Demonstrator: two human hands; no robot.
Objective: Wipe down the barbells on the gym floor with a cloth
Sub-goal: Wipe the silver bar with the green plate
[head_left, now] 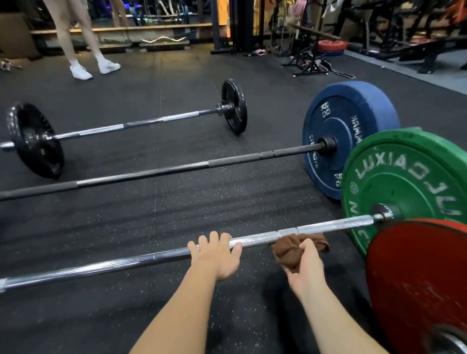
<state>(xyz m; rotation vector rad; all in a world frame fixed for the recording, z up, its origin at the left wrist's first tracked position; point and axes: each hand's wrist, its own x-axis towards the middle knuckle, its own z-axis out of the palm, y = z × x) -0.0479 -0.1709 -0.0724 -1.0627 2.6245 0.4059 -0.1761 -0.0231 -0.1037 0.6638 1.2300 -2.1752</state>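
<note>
Head view shows our right hand [303, 266] low and right of the middle, squeezing a bunched brown cloth [288, 247] against the silver bar [104, 267]. Our left hand [216, 256] sits just beside it, fingers curled over the same bar. The cloth is soft and light, so we think it will wrap round the bar easily. The bar looks hard, heavy and bumpy. It might roll on its green plate [413, 188] at the right, so holding it steady helps. Two more barbells lie higher up: a black bar [141, 173] and a far barbell [134, 124] at the upper left.
</note>
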